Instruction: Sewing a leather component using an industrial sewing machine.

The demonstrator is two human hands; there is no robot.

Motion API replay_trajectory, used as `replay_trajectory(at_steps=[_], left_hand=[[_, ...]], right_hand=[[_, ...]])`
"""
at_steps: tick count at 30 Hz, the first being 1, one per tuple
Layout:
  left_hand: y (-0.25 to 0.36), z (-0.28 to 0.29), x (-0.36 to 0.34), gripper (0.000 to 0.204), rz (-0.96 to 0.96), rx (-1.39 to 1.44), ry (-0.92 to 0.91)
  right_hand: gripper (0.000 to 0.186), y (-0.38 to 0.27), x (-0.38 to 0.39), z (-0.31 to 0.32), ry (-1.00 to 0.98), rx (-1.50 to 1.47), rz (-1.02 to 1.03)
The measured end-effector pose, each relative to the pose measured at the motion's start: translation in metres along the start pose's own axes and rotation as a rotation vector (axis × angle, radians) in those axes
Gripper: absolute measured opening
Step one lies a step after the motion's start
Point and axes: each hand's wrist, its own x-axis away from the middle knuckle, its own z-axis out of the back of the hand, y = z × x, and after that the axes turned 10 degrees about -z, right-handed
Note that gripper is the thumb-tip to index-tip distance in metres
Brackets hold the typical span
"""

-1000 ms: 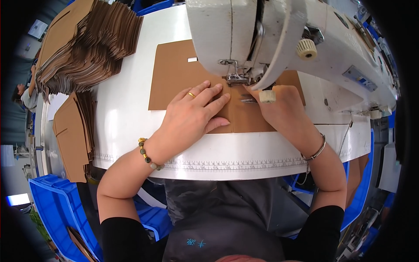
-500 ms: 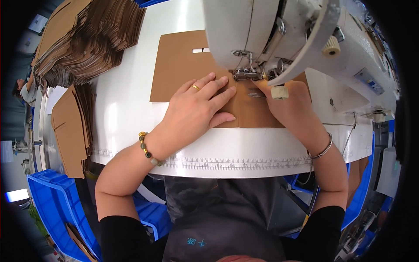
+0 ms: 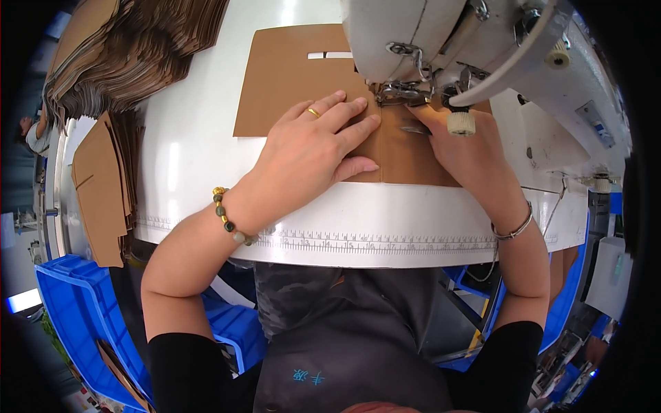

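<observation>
A flat brown panel (image 3: 289, 79) with a narrow slot near its far edge lies under the presser foot (image 3: 403, 93) of a white sewing machine (image 3: 406, 31). My left hand (image 3: 313, 141) rests flat on the panel, fingers spread, just left of a seam line that runs toward me from the foot. On the other side my right hand (image 3: 468, 141) presses the panel close beside the foot, index finger pointing at it. A thin shiny metal tool (image 3: 414, 129) sticks out from under the right hand; its kind is hidden, as are most of that hand's curled fingers.
Tall piles of brown cut pieces (image 3: 138, 55) stand at the far left, with a smaller stack (image 3: 100, 186) nearer. A ruler strip (image 3: 330, 242) follows the table's front edge. Blue bins (image 3: 82, 296) sit below at the left. Another person (image 3: 34, 134) is far left.
The whole view has shifted slightly, so the table sits higher in the picture. Both hands and the panel keep nearly the same place at the presser foot.
</observation>
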Motion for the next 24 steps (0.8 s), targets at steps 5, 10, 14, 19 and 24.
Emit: replay_trajectory(at_steps=[5,10,14,19,24], left_hand=[[0.000,0.000,0.000,0.055,-0.003,0.000,0.005],[-0.003,0.000,-0.002,0.055,0.005,0.017,0.001],[-0.003,0.000,-0.001,0.055,0.000,0.016,0.018],[-0.003,0.001,0.000,0.055,0.003,0.029,0.000],[-0.005,-0.001,0.000,0.052,-0.004,0.003,0.029]], right_hand=[[0.015,-0.002,-0.001,-0.001,-0.003,-0.056,-0.054],[0.014,-0.003,-0.003,0.002,-0.029,-0.023,-0.083],[0.014,-0.003,-0.004,0.001,-0.010,-0.098,-0.113],[0.013,0.000,-0.003,-0.004,-0.028,-0.009,-0.086],[0.015,0.011,-0.001,-0.012,0.004,-0.011,0.010]])
